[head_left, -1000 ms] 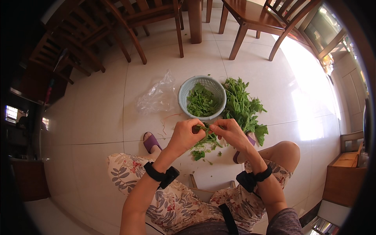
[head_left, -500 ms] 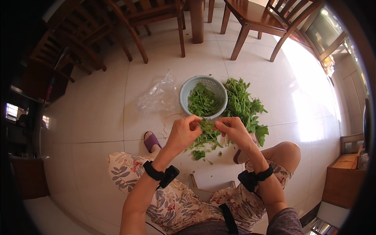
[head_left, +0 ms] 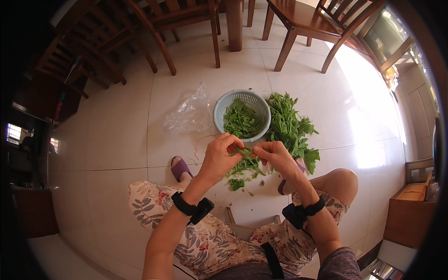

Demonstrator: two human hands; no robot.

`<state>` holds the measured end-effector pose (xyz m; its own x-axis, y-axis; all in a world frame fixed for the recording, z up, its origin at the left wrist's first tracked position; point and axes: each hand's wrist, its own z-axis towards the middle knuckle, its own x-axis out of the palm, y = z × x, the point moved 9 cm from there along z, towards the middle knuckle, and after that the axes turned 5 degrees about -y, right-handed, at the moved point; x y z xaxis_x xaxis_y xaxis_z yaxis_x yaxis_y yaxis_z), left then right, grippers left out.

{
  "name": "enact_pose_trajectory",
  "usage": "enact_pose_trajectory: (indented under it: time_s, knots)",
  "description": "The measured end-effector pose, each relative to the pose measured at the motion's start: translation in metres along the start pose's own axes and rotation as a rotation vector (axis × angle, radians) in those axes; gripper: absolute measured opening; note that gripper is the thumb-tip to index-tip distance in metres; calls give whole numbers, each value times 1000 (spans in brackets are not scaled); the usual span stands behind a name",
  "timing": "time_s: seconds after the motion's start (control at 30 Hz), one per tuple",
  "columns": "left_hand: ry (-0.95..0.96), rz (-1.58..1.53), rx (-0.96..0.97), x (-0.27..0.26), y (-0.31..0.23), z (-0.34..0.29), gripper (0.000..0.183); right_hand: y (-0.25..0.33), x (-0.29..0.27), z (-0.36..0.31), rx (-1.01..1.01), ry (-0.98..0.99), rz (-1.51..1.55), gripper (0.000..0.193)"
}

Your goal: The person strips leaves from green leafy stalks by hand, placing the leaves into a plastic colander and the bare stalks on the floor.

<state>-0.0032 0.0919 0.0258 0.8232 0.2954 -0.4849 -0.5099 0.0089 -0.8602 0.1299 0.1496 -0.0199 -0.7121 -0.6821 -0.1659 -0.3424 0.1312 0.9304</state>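
Between my two hands, just in front of the basket, is a small sprig of leafy greens. My left hand pinches it with thumb and fingers; my right hand is closed in a pinch at its other side. Beyond them stands a light blue-grey plastic basket partly filled with green leaves. Against its right side lies a heap of long-stemmed leafy greens on the floor. Under my hands is a loose pile of green scraps, partly hidden by them.
A crumpled clear plastic bag lies left of the basket on the tiled floor. Wooden chairs stand at the far side. My purple slippers flank the scraps. A wooden cabinet is at the right edge.
The sprig has turned and looks more bunched between my fingertips. My left hand has shifted slightly up and my right hand slightly down and left. The basket and heap stay put.
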Motion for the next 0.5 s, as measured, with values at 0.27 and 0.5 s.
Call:
enact_pose_trajectory:
  time_s: [0.27, 0.5]
  knots:
    - [74, -3, -113, 8, 14, -3, 12, -6, 2, 2, 21, -7, 4, 33]
    - [48, 9, -252, 0, 30, -6, 14, 0, 3, -1, 58, 15, -2, 34]
